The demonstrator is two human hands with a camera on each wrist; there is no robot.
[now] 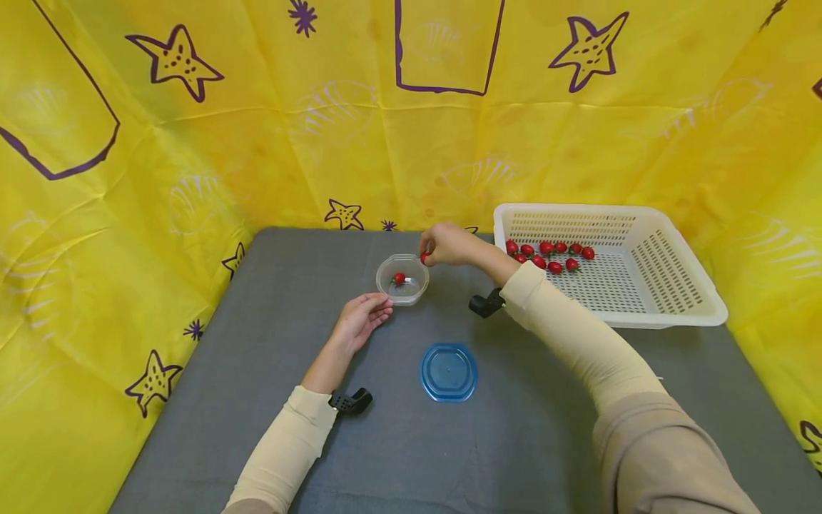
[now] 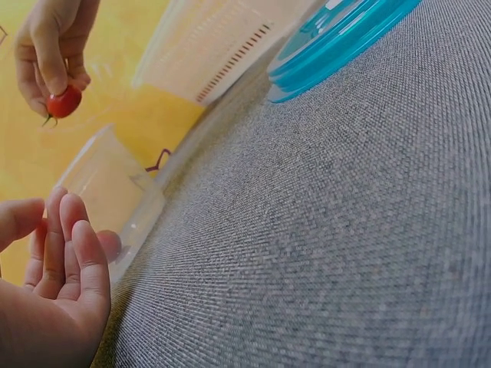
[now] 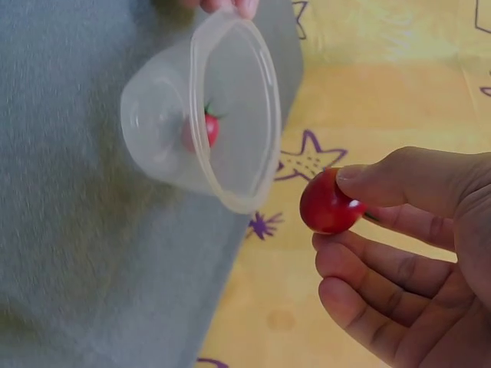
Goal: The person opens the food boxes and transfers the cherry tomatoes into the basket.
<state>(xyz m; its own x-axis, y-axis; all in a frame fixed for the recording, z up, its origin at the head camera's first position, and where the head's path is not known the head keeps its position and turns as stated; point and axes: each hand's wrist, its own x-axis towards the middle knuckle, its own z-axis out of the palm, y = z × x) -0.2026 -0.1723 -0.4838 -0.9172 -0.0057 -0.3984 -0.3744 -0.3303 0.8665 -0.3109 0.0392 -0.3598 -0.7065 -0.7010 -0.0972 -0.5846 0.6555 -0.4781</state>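
Observation:
A clear plastic container (image 1: 417,291) stands on the grey cloth, with one red cherry tomato (image 1: 399,279) inside on its bottom. At the container's near left rim, my left hand (image 1: 363,319) pinches the edge between thumb and fingers. My right hand (image 1: 449,244) holds another cherry tomato (image 3: 330,203) between thumb and fingertips, just beyond the container's far right rim and apart from it. In the left wrist view, this tomato's green stem hangs downward. A blue lid (image 1: 449,373) lies flat nearer to me, touched by neither hand.
A white plastic basket (image 1: 696,285) stands at the right, with several cherry tomatoes (image 1: 546,248) grouped toward its left and back. My right forearm passes in front of its left corner. A yellow patterned curtain (image 1: 321,164) rises behind and beside the grey table (image 1: 270,285).

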